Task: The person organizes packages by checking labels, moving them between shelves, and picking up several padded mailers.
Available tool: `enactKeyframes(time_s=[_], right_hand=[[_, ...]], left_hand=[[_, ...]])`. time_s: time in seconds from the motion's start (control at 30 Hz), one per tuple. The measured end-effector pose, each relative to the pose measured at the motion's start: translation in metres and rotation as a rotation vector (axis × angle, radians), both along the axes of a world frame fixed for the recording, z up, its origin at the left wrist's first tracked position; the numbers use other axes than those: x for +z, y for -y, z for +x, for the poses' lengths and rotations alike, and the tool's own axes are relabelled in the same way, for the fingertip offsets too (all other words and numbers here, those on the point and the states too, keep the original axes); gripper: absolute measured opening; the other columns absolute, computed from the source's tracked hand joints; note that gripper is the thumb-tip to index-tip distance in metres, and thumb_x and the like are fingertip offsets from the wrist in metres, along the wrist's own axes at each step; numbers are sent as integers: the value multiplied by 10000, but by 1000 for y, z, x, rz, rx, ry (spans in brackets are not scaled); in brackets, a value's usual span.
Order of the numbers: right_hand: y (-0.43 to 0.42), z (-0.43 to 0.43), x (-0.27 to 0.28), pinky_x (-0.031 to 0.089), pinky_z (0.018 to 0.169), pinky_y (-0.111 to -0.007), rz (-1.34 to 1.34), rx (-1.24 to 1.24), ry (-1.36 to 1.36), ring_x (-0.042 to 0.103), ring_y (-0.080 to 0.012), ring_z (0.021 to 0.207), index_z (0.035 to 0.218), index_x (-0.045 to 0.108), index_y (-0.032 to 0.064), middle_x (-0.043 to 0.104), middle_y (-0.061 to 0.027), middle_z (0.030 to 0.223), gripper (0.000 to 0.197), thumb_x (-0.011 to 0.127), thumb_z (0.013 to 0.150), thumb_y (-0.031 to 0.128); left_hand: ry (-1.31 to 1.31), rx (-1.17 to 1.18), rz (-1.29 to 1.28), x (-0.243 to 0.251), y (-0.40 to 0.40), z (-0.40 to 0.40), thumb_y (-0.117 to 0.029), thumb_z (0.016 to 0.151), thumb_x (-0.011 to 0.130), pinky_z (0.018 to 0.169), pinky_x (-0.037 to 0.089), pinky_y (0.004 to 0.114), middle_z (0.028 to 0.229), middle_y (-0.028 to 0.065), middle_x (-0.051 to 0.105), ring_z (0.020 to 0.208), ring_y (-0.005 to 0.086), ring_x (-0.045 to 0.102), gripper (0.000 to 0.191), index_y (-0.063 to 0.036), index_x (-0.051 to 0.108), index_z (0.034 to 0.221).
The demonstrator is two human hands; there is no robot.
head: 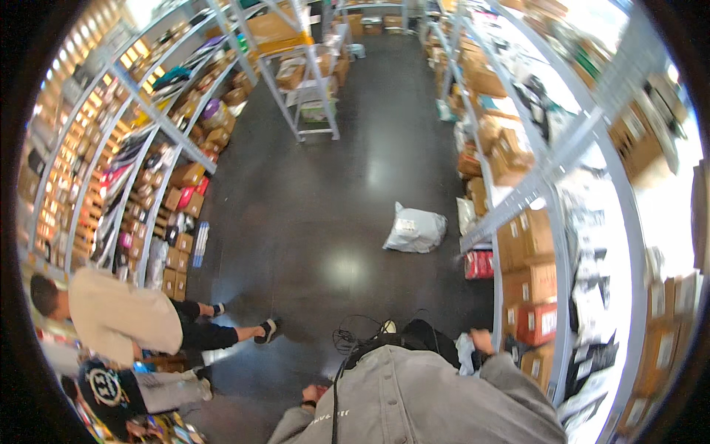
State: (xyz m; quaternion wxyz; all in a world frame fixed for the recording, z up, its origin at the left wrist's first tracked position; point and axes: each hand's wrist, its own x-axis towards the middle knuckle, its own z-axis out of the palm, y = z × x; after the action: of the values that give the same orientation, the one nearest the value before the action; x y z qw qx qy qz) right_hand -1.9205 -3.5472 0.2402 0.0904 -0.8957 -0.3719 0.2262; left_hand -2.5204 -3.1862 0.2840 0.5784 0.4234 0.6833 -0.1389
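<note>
My right hand (481,341) is low beside my body, near the right shelves, its fingers closed on a light grey plastic bag (465,353) that hangs by my leg. My left hand (315,392) is low on the other side, with a dark band at its wrist; it is blurred and partly hidden by my body, and whether it holds anything cannot be told. A bundle of thin black cables (348,336) hangs at the front of my waist. A pale grey plastic mailer bag (416,228) with a label lies on the dark floor ahead, right of centre.
Metal shelves of boxes and parcels line the right (530,283) and left (188,150) sides. A metal-framed rack (317,133) stands ahead, left of centre. Two people are at left: one in a beige shirt (125,311), one in a black shirt (111,391). A red package (478,265) lies under the right shelf.
</note>
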Motion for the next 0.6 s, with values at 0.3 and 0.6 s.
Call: enactKeyframes(time_s=[0.3,0.6], right_hand=[[-105,64,25,493,598,-410,-224,-816,-877,657,-265,690,871,706,61,697,-136,787,255,588,893,286],[-440,342,21,465,521,-354,246,-732,-817,628,-206,624,869,689,70,693,-102,769,230,613,880,287]], left_hand=[[582,-657,959,202,-243,320,-163,765,735,984,452,388,1388,213,487,1229,288,500,738,-60,447,1436],[862,-502,540,281,-357,471,-254,973,631,951,456,327,1138,83,671,1079,208,612,272,-49,656,1150]])
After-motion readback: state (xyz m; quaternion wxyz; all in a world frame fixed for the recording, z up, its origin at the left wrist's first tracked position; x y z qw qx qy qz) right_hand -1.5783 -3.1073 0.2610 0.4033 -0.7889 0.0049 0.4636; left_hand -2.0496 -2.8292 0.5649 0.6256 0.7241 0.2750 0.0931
